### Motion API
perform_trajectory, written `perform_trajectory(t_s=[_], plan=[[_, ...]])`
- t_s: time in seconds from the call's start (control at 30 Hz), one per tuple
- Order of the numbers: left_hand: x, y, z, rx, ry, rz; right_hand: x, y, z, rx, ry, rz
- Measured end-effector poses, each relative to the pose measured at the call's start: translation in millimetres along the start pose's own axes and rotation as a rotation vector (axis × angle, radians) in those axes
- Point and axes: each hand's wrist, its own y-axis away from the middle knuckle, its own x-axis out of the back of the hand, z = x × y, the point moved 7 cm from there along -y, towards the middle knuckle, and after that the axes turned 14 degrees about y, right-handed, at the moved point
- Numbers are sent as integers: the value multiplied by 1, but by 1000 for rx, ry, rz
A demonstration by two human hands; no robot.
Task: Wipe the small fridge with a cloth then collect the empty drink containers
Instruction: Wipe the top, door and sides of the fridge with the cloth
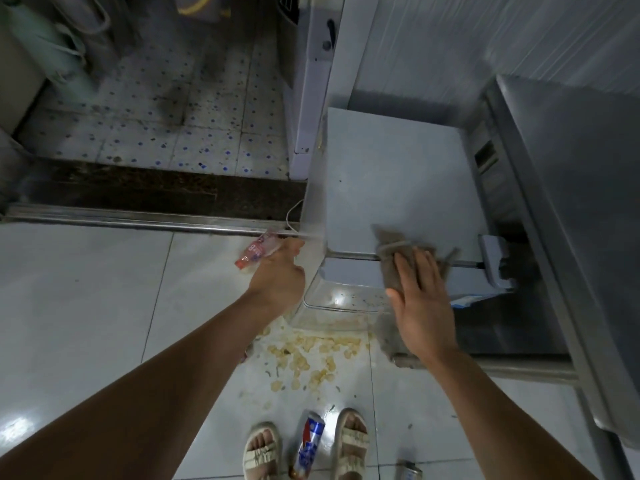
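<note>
Grey cloth (398,261) lies flat under the right hand (420,306), pressed on the small fridge (391,188) top's 6 o'clock edge. The left hand (277,278) is clamped on a plastic bottle (258,252) at 9 o'clock. 2 cans (308,445) lie by the sandalled feet (349,441), so a step could likely crush or skid on 1.

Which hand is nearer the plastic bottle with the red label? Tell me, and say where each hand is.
Left. The left hand is at the plastic bottle, apparently gripping its near end. The right hand is off to its right, pressing the cloth on the small fridge.
</note>
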Motion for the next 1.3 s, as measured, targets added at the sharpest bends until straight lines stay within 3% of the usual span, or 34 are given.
perform_trajectory(t_s=[0.13,0.2,0.33,0.4,0.5,0.7,1.07,1.2,1.3], plan=[[-12,-1,8,-29,-30,-9,26,0,-9,-130,-62,139],[-17,1,11,-48,-65,-13,33,-8,-57,7,-55,193],[-22,3,14,-116,-149,-13,22,-32,-92,141,-135,63],[-21,3,14,-122,-194,17,14,-33,-66,166,-43,33],[-30,8,19,-166,-224,91,4,-27,5,17,-13,-20],[-85,27,41,-351,-545,133,0,-27,83,-41,60,-50],[-120,40,25,-273,-579,246,-11,27,96,-77,-2,34],[-122,39,27,-281,-618,254,-1,8,107,-97,-9,112],[-118,37,27,-309,-659,260,8,-19,126,-215,29,104]])
